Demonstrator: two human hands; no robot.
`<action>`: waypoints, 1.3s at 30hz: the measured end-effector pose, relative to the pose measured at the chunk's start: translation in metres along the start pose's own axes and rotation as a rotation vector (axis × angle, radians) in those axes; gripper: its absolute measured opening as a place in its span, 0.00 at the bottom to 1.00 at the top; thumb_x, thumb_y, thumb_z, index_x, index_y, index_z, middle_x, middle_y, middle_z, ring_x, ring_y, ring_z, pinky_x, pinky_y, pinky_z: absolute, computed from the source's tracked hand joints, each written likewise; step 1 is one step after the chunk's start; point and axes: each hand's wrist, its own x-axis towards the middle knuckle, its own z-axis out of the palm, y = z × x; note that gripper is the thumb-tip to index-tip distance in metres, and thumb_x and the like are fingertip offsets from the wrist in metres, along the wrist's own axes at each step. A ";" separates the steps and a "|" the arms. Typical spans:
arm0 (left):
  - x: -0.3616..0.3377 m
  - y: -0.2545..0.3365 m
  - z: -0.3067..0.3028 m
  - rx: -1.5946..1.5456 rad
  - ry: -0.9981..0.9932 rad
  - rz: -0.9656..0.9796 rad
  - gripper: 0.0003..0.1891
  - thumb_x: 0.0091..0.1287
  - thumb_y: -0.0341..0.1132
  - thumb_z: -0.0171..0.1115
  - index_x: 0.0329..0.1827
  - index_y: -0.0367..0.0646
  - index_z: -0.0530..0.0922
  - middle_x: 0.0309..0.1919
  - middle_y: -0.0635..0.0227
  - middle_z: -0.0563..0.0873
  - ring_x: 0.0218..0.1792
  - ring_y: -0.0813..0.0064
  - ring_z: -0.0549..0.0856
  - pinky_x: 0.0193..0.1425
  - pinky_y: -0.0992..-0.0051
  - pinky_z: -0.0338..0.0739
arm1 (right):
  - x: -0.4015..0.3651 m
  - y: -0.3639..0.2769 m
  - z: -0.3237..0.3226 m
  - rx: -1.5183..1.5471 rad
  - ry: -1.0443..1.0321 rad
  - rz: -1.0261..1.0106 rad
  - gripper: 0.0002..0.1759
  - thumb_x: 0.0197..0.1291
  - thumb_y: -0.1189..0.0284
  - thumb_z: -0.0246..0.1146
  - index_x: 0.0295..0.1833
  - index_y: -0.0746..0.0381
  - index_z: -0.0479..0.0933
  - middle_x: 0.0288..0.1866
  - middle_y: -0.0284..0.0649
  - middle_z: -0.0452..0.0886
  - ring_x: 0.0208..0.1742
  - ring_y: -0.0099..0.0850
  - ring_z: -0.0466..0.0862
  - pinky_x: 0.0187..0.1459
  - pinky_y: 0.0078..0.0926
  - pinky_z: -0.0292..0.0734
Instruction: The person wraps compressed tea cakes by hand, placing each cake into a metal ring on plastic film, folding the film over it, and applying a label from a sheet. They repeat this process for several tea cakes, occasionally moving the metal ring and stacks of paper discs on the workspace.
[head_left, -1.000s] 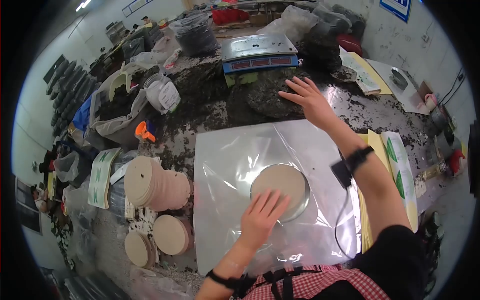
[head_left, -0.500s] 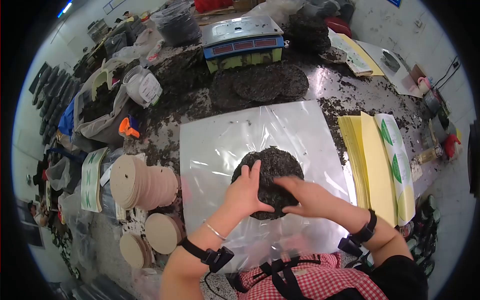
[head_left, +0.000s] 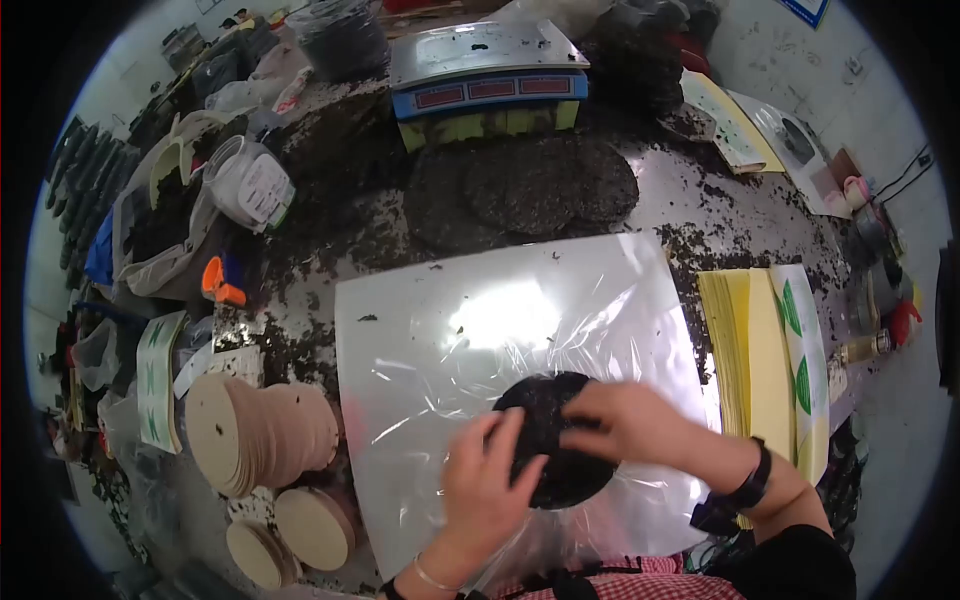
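A dark, round cake of crumbly-looking material [head_left: 572, 483] lies on a clear plastic sheet [head_left: 400, 330] in front of me; its surface looks glossy. At its left edge is my left hand [head_left: 485, 490], open, with the fingers apart and pointing away from me. My right hand [head_left: 635, 425] reaches over the cake's upper right side, fingers slightly bent and apart, covering part of it. Both hands are a little blurred.
Beyond the sheet, several flat dark cakes [head_left: 530, 190] lie before a blue scale [head_left: 490, 85]. Stacks of beige discs [head_left: 240, 430] stand left, near an orange scoop [head_left: 222, 282] and a plastic jar [head_left: 250, 180]. Yellow sheets [head_left: 745, 350] lie right. Dark crumbs litter the table.
The view has shifted, so the table and cake sit lower in it. My left hand has lifted back towards the cake's left edge; the cake looks glossier than before.
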 end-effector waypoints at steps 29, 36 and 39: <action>-0.004 0.024 -0.044 -0.271 0.123 0.111 0.27 0.73 0.41 0.58 0.74 0.45 0.71 0.70 0.53 0.75 0.71 0.48 0.72 0.78 0.53 0.62 | -0.103 0.006 0.097 -0.466 0.334 -0.245 0.32 0.59 0.72 0.65 0.72 0.47 0.75 0.75 0.39 0.73 0.79 0.39 0.69 0.81 0.54 0.53; 0.032 0.024 0.037 0.301 -0.246 0.387 0.37 0.71 0.59 0.58 0.83 0.66 0.62 0.83 0.57 0.57 0.82 0.47 0.52 0.81 0.32 0.39 | -0.099 0.006 0.096 -0.460 0.235 -0.316 0.31 0.59 0.74 0.61 0.70 0.50 0.76 0.70 0.43 0.75 0.75 0.46 0.71 0.80 0.53 0.56; 0.028 0.028 0.032 0.298 -0.372 0.359 0.38 0.72 0.61 0.56 0.84 0.69 0.59 0.85 0.60 0.54 0.84 0.47 0.49 0.80 0.31 0.37 | -0.100 0.004 0.101 -0.447 0.286 -0.335 0.30 0.58 0.75 0.61 0.69 0.50 0.77 0.67 0.44 0.76 0.73 0.47 0.73 0.79 0.51 0.59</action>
